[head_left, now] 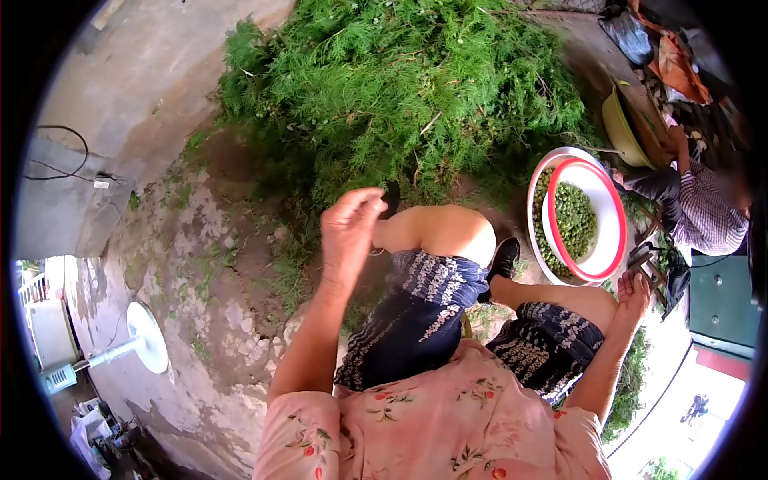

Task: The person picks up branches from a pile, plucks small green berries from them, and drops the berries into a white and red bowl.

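I logged the left hand (350, 228) raised at centre frame above the left knee (448, 228), fingertips drawn together against the thumb. I could not tell whether they pinched anything. The right hand (633, 293) lay at 4 o'clock, fingers loosely spread and holding nothing, just beside the red-rimmed bowl (616, 210) of small green pieces (576, 220) at 3 o'clock. The heap of feathery green plants (400, 80) occupied 12 o'clock. A second person's striped sleeve (708, 212) showed beyond the bowl.

A white round stand (148, 336) rests near the left edge of the ground; a yellow bowl (620, 128) sits at the far right edge; near it, a person in a striped shirt (708, 212).
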Demonstrator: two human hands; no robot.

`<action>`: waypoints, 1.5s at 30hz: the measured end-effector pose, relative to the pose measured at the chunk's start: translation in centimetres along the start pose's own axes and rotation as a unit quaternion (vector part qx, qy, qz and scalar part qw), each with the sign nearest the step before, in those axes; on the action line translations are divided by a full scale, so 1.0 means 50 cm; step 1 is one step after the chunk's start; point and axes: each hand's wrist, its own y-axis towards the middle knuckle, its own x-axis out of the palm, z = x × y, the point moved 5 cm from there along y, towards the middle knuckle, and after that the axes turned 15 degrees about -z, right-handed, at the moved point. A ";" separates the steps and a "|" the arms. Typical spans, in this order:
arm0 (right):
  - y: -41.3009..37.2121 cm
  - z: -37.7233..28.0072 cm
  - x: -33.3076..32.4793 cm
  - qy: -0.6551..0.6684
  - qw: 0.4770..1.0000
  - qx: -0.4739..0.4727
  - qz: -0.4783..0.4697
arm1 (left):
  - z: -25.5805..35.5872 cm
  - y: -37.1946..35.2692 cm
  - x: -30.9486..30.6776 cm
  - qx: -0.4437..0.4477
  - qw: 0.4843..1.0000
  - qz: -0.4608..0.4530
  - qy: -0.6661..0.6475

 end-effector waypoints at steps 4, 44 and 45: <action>-0.006 -0.010 0.027 -0.003 1.000 0.001 0.008 | 0.041 0.001 0.124 0.132 0.974 -0.159 0.093; 0.024 0.017 -0.014 -0.043 0.998 0.024 0.033 | -0.500 -0.223 -0.092 -0.422 0.788 -0.248 0.373; 0.027 0.018 -0.023 -0.042 0.998 0.030 0.029 | -0.537 -0.288 -0.133 -0.443 0.729 -0.251 0.457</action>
